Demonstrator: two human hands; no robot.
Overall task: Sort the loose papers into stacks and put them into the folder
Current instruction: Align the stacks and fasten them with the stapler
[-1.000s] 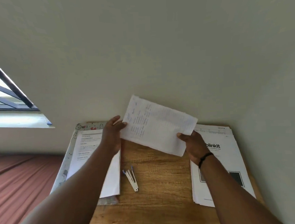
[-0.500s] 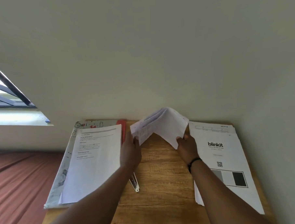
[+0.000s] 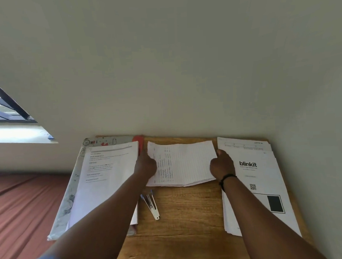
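White lined sheet (image 3: 184,163) now unfolded flat on table (image 3: 189,216) | both hands holding edges

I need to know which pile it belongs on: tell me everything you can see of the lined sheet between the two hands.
The lined sheet is white ruled paper, creased down a fold, with handwritten columns on its left half, too small to read. It lies nearly flat on the wooden table, near the wall, between the two paper stacks. The left hand holds its left edge, the right hand its right edge.
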